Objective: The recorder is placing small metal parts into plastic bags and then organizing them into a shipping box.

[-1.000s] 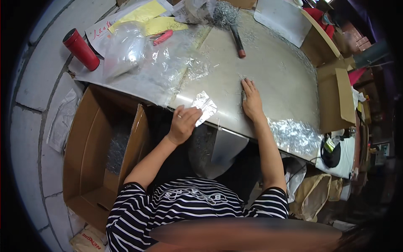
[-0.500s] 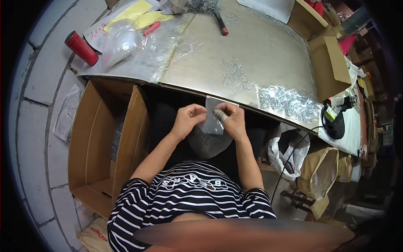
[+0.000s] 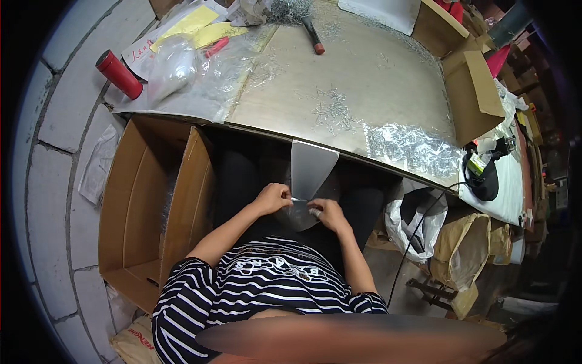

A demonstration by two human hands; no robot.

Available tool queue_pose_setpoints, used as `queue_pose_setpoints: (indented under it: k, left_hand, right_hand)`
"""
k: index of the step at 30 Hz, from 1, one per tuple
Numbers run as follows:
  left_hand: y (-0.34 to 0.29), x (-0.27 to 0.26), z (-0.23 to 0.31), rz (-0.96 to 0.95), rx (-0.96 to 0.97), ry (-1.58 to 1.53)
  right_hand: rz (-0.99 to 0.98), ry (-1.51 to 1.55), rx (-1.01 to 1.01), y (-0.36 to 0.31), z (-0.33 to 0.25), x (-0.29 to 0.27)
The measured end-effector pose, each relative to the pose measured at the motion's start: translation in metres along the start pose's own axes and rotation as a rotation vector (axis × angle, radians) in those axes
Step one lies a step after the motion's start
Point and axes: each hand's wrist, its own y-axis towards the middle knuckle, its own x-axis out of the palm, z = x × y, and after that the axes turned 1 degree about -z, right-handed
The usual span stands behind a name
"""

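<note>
The flask (image 3: 120,75) is red, the shirt (image 3: 276,280) striped black-and-white.

Between the left hand (image 3: 276,197) and right hand (image 3: 328,213), fingers partly cover a small plastic bag (image 3: 297,200); its contents are too small to tell. Left of the fingers, a cardboard box's (image 3: 187,212) nearer wall hides part of its floor. Far beyond them, the upper edge crops a metal-pin heap (image 3: 288,10) and, rightward, a person in red (image 3: 452,8).

Small translucent plastic bag (image 3: 298,201), bright along its upper edge, between left fingers (image 3: 285,194) and right fingers (image 3: 317,205)
</note>
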Motion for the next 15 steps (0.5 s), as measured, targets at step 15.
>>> queue_pose_setpoints:
  k: [15]
  left_hand:
    - [0.036, 0.018, -0.008, 0.148, 0.015, -1.08]
  right_hand:
    - [0.549, -0.598, -0.217, 0.187, -0.086, -0.109]
